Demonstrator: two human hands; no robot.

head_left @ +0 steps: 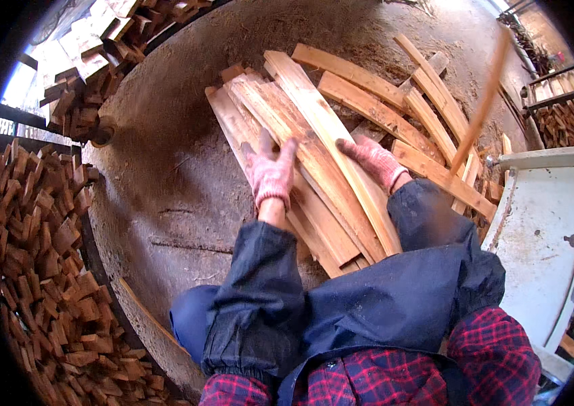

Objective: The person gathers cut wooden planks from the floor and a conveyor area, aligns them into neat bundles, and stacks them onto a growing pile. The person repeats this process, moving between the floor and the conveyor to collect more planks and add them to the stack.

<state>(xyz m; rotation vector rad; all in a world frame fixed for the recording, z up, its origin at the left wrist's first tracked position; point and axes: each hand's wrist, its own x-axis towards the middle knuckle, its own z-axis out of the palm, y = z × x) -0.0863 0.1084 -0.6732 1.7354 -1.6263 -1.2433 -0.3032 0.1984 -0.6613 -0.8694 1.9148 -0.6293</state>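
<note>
Both hands wear pinkish work gloves with darker, dirty fingertips. My left hand (273,170) lies on top of a stack of long rough planks (250,115), its fingers spread. My right hand (376,161) is at the stack's right side, its fingers stretched along the edge of a pale plank (321,118). Part of its palm side is hidden. The planks lie side by side and overlap, running from the floor ahead to close before my body, with uneven ends.
Loose boards (381,111) lie fanned out right of the stack. One blurred thin strip (483,101) stands up at the right, near a white metal surface (537,237). Piles of short wood pieces (50,271) fill the left side, with more stacked wood (98,54) at upper left.
</note>
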